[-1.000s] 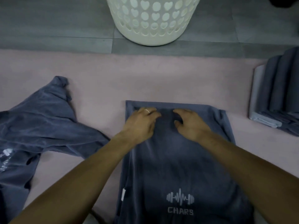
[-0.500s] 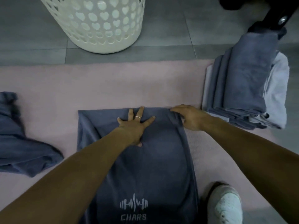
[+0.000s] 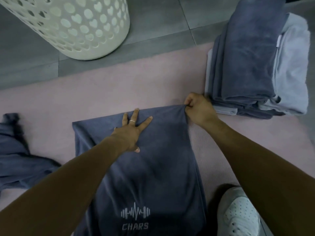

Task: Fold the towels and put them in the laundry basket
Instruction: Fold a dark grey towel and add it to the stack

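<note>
Pulling the towel's far right corner taut

My right hand point(image 3: 198, 110) now pinches the blue towel point(image 3: 153, 159) corner on the pink mat point(image 3: 119, 89), lifted since before; left hand point(image 3: 132, 132) stays flat, fingers point(image 3: 135, 114) spread.

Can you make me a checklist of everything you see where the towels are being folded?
Surface: pink mat lying on grey floor tiles.
Job's things: blue towel with a CHARS logo spread flat; crumpled towel on the left; folded towel stack on the right; white laundry basket with heart holes, on the tiles.
Clutter: white shoe beside the spread towel.
Grips: left hand presses flat on the towel; right hand pinches its far right corner.
Cables: nothing seen.
Surroundings: a dark object at the top right corner, too cut off to tell.
</note>
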Demonstrator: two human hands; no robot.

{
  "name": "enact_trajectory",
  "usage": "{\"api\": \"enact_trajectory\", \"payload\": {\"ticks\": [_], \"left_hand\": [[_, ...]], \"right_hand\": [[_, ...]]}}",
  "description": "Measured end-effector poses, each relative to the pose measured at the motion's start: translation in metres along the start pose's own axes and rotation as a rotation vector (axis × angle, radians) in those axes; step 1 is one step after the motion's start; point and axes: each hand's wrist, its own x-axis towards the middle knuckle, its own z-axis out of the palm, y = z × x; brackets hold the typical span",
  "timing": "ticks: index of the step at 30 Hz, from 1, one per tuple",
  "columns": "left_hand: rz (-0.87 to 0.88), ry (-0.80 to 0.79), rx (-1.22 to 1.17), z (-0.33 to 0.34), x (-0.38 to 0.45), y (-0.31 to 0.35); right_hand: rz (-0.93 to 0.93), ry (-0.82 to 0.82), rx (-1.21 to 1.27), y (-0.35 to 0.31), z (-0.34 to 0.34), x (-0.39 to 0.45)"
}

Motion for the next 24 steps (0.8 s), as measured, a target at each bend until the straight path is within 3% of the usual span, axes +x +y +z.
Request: {"api": "enact_trajectory", "payload": {"ticks": [6,12,19,22,24], "left_hand": [[0.007,0.006,-0.004,-0.002,-0.001,0.0],[0.01,0.013,-0.024,-0.002,-0.001,-0.001],[0.012,0.027,-0.04,0.0,0.001,-0.002],[0.01,0.029,-0.049,0.0,0.002,-0.002],[0.01,0.027,-0.052,0.0,0.001,-0.001]], "right_hand": [[0.105,-0.257,0.177,-0.002,-0.006,0.009],[0.088,0.044,0.007,0.0,0.002,0.009],[0.178,-0.065,0.076,-0.002,0.01,-0.003],[0.126,-0.15,-0.028,-0.004,0.013,-0.004],[0.122,-0.123,-0.059,-0.002,0.014,0.0]]}}
